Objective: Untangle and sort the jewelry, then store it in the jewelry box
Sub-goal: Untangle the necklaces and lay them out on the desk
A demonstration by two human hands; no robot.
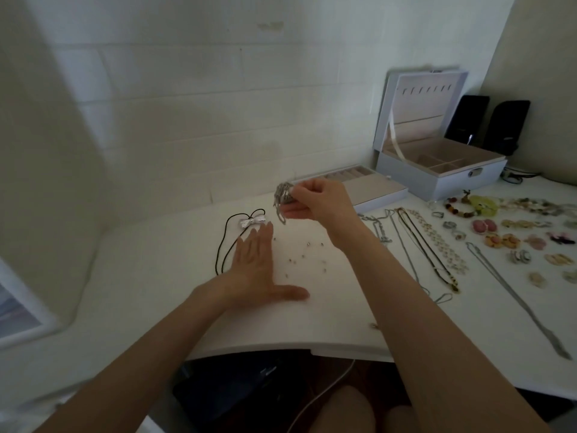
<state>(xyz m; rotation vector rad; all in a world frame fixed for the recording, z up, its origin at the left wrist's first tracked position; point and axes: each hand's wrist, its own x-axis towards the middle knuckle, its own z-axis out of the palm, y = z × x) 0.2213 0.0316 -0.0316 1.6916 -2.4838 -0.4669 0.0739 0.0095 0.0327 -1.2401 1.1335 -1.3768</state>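
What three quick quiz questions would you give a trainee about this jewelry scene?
1. True or false: the jewelry box has its lid shut.
2. The right hand holds: A) a pink earring, B) a tangled silver chain, C) a black cord?
3. Fill in: the left hand lies flat on the white ____.
Key: 1 false; 2 B; 3 table.

No writing can be read; a pale mark on the black speaker [509,126] at two o'clock, behind the jewelry box [437,182], is blurred.
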